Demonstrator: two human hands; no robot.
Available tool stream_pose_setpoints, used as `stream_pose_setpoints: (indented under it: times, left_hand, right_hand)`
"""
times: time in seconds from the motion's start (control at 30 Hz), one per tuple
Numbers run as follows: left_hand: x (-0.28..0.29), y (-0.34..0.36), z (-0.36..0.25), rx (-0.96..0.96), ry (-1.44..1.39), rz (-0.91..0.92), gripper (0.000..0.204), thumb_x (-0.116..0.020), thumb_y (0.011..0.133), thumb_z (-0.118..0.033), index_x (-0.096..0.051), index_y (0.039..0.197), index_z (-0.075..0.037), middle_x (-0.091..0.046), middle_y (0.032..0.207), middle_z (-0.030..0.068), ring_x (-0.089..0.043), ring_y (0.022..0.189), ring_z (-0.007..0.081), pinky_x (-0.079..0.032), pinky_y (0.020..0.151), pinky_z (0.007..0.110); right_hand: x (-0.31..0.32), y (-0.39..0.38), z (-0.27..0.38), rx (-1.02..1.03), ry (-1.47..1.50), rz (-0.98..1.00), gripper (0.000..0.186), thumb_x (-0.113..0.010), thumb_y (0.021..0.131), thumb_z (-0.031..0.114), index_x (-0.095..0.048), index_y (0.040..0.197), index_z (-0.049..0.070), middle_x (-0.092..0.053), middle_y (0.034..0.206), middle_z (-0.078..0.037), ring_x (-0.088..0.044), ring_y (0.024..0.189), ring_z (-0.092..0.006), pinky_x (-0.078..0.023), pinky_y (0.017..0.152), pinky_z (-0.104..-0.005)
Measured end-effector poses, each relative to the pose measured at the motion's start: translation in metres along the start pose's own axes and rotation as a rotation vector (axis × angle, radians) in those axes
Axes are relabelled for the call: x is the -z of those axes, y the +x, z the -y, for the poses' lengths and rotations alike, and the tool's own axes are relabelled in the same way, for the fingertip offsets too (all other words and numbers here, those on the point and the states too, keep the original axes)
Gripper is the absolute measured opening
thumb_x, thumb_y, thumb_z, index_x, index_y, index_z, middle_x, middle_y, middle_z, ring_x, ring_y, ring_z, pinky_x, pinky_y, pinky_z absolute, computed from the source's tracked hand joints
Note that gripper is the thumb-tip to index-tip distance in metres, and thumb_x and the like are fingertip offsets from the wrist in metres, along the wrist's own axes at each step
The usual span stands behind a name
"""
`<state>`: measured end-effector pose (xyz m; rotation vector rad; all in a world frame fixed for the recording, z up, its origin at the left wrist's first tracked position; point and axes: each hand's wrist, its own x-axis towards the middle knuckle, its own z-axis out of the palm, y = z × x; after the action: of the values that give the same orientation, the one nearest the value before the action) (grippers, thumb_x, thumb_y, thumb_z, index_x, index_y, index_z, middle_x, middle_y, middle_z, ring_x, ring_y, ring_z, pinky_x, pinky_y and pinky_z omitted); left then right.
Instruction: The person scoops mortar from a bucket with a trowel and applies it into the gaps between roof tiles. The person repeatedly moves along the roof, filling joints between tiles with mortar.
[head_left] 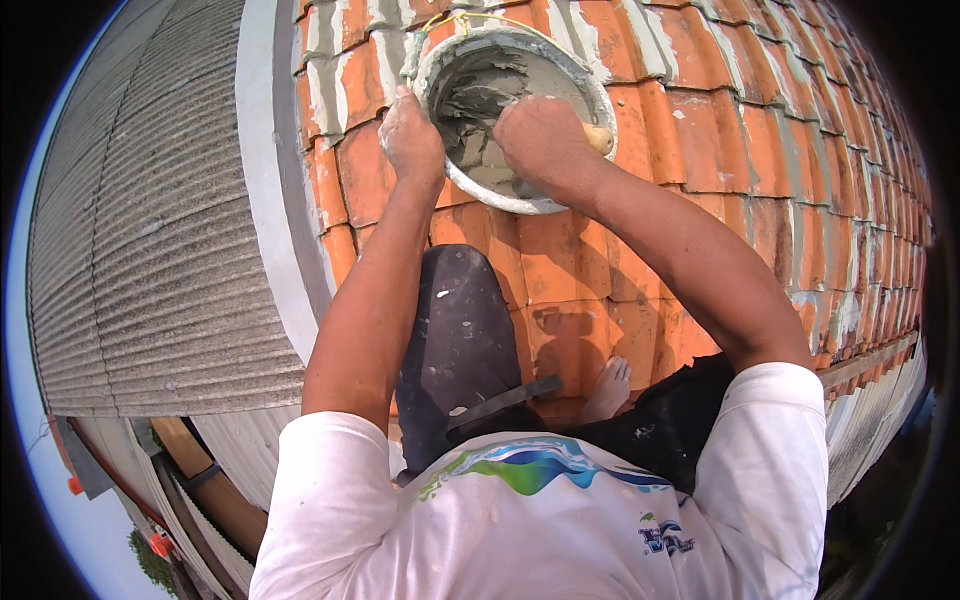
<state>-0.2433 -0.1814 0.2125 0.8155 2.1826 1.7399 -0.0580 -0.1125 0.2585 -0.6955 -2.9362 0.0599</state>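
I kept both hands over the bucket (483, 189), which sat on the orange tiles (560, 250) at the far middle of the scene, beyond the dark trousers (455, 310). The left hand (412, 135) was curled closed at the left side of its rim, the fingertips largely hidden from my view. The right hand (545, 140) reached across the opening from the right, its fingers pressed together in a fist around a wooden handle (599, 138); I could not tell what the handle's other end looked like. Wet grey mortar (560, 88) lay inside, smooth toward the far right and rougher at the left. A thin yellow cord (465, 16) looped past the bucket's far rim. Grey smears marked the tile joints farther right, while a pale strip (268, 180) divided the tiles from a corrugated roof (170, 220) on the left. Nearer me, a bare foot (606, 390) rested on the tiles.
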Motion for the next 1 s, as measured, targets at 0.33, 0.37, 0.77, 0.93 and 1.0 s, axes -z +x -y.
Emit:
stream_pose_setpoints:
  times: [0.33, 0.37, 0.77, 0.93, 1.0]
  left_hand:
    - [-0.001, -0.01, -0.014, 0.098, -0.104, -0.018, 0.067, -0.038, 0.116, -0.046, -0.072, 0.114, 0.012, -0.075, 0.108, 0.025, -0.067, 0.101, 0.0372, -0.049, 0.096, 0.047]
    - [-0.001, -0.01, -0.015, 0.093, -0.121, -0.012, 0.067, -0.038, 0.116, -0.046, -0.072, 0.114, 0.012, -0.075, 0.108, 0.0246, -0.067, 0.101, 0.0365, -0.049, 0.096, 0.046]
    - [-0.001, -0.001, -0.003, 0.238, -0.397, 0.115, 0.063, -0.036, 0.117, -0.044, -0.068, 0.128, 0.009, -0.073, 0.12, 0.022, -0.068, 0.108, 0.0324, -0.051, 0.099, 0.045]
    - [0.035, 0.015, 0.039, 0.412, -0.661, 0.249, 0.06, -0.038, 0.114, -0.026, -0.035, 0.163, 0.008, -0.051, 0.161, 0.0222, -0.054, 0.144, 0.0339, -0.042, 0.122, 0.044]
    - [0.056, 0.022, 0.075, 0.42, -0.141, 0.315, 0.071, -0.053, 0.104, -0.034, -0.039, 0.162, 0.002, -0.049, 0.163, 0.0214, -0.042, 0.149, 0.0346, -0.036, 0.125, 0.046]
  right_hand:
    - [0.015, 0.007, -0.004, -0.044, 0.111, 0.277, 0.023, -0.061, 0.093, 0.011, -0.081, 0.103, 0.006, -0.08, 0.102, -0.018, -0.078, 0.098, -0.0359, -0.061, 0.084, -0.0488]
    - [0.014, 0.007, -0.004, -0.053, 0.191, 0.347, 0.024, -0.061, 0.094, 0.011, -0.08, 0.105, 0.004, -0.08, 0.103, -0.02, -0.078, 0.098, -0.0376, -0.061, 0.086, -0.0498]
    - [0.048, -0.068, -0.063, -0.467, 1.007, 0.437, 0.039, -0.063, 0.104, 0.035, -0.072, 0.09, -0.001, -0.062, 0.07, -0.005, -0.058, 0.062, -0.0135, -0.049, 0.058, -0.0337]
    - [0.069, -0.137, -0.117, -0.716, 1.037, 0.071, 0.039, -0.058, 0.103, 0.038, -0.066, 0.09, 0.002, -0.064, 0.081, -0.005, -0.057, 0.063, -0.0136, -0.048, 0.06, -0.032]
    - [0.057, -0.156, -0.148, -0.822, 1.016, -0.034, 0.036, -0.056, 0.102, 0.036, -0.065, 0.093, 0.002, -0.066, 0.088, -0.008, -0.057, 0.063, -0.015, -0.049, 0.062, -0.032]
